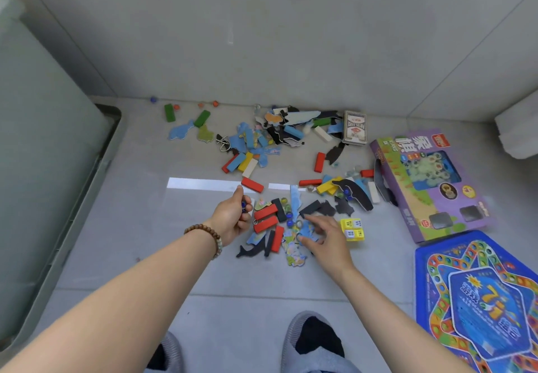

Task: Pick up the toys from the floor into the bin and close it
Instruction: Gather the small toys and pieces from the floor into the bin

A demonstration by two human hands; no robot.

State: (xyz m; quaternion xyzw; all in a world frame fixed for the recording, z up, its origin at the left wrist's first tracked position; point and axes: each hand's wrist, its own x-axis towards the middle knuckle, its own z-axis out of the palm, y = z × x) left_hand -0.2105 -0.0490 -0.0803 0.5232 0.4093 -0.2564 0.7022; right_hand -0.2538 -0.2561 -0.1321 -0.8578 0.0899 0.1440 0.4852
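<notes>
My left hand (233, 218) curls around blue marbles (244, 206) while my right hand (327, 240) spreads wide, fingertips touching jigsaw pieces (292, 251).

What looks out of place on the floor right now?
Small orange and blue marbles lie along the base of the grey wall, apart from the main toy scatter; easy to miss. Nothing looks damaged.

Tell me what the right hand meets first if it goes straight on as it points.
The right hand likely meets the blue puzzle piece just ahead of it; contact unclear.
</notes>
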